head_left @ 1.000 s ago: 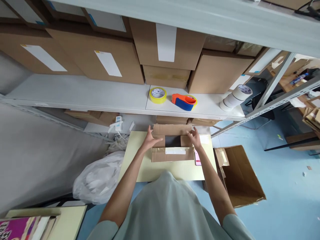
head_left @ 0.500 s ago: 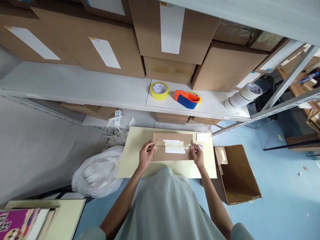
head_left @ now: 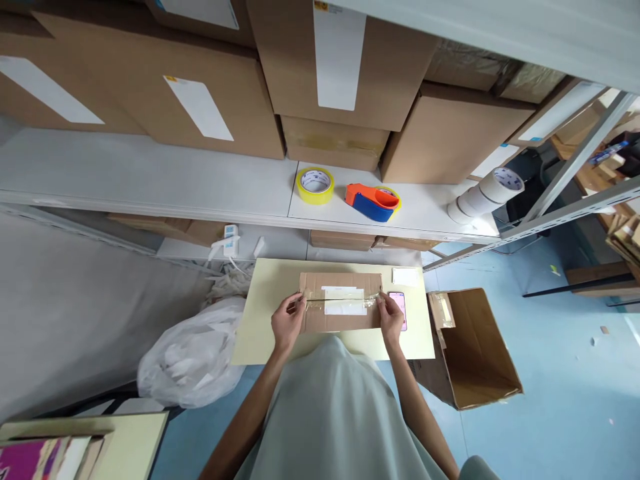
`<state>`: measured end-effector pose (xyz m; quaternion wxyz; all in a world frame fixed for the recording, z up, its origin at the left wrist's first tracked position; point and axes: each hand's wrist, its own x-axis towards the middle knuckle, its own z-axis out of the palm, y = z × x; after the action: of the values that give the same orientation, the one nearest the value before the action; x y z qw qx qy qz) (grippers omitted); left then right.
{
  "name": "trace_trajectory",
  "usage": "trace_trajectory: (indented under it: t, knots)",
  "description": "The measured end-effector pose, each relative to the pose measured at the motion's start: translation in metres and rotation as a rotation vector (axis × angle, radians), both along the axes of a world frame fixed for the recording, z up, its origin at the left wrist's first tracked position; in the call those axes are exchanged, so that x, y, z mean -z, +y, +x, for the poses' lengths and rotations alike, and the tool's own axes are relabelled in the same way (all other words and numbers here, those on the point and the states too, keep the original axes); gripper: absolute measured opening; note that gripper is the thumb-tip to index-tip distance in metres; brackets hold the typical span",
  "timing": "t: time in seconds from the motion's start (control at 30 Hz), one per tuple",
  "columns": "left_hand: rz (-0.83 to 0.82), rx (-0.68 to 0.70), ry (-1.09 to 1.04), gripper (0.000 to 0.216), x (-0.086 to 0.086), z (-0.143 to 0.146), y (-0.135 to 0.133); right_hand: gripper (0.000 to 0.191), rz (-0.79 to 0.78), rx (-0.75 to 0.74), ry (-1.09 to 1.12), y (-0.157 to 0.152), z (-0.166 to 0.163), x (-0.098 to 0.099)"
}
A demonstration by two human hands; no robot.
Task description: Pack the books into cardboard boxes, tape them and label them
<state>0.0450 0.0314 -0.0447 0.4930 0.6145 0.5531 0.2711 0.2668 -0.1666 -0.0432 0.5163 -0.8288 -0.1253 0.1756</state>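
Observation:
A flat brown cardboard box (head_left: 340,323) rests on the pale yellow tabletop (head_left: 265,333) in front of me, with white paper labels (head_left: 345,307) at its middle. Glossy clear tape (head_left: 315,295) runs along the box's lengthwise seam. At the left end of that seam my left hand (head_left: 289,320) is closed, thumb and fingers pinching the box's edge. My right hand (head_left: 391,320) pinches the opposite end in the same way. Whether the fingertips grip only tape or cardboard too is hard to make out. Beside my right hand lies a phone (head_left: 399,305) with its screen lit.
On the shelf ahead are a yellow tape roll (head_left: 315,195), an orange-blue tape dispenser (head_left: 371,202) and stacked white rolls (head_left: 485,195). Large boxes (head_left: 360,67) stand behind them. An open carton (head_left: 477,347) sits right of the table, a plastic bag (head_left: 193,353) left.
The view has shifted slightly. Both hands stay at the box's ends, and the box sits a little nearer to me. More of the phone shows beside my right hand.

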Motion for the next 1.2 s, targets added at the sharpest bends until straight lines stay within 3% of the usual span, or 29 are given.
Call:
trace_trajectory:
  t: [0.2, 0.4, 0.53, 0.67, 0.77, 0.9, 1.2]
  knots:
    - [0.154, -0.065, 0.181, 0.038, 0.006, 0.006, -0.002, 0.060, -0.162, 0.047, -0.050, 0.003, -0.003, 0.009]
    - [0.252, -0.024, 0.250, 0.029, 0.024, 0.006, -0.001, 0.064, -0.226, 0.048, -0.083, 0.005, -0.005, 0.012]
    - [0.241, -0.015, 0.245, 0.037, 0.028, -0.001, -0.004, 0.065, -0.231, 0.022, -0.109, 0.003, -0.008, 0.010]
    - [0.260, 0.017, 0.209, 0.046, 0.020, -0.003, -0.006, 0.070, -0.255, -0.011, -0.133, 0.003, -0.008, 0.009]
    - [0.315, 0.083, 0.214, 0.048, 0.015, -0.002, -0.007, 0.071, -0.255, -0.021, -0.158, 0.003, -0.008, 0.010]
    - [0.298, 0.039, 0.249, 0.056, 0.015, -0.001, -0.009, 0.071, -0.234, -0.010, -0.149, 0.002, -0.009, 0.013]
    - [0.352, 0.091, 0.188, 0.034, 0.017, -0.004, -0.004, 0.060, -0.102, 0.022, -0.069, 0.005, -0.005, 0.018]
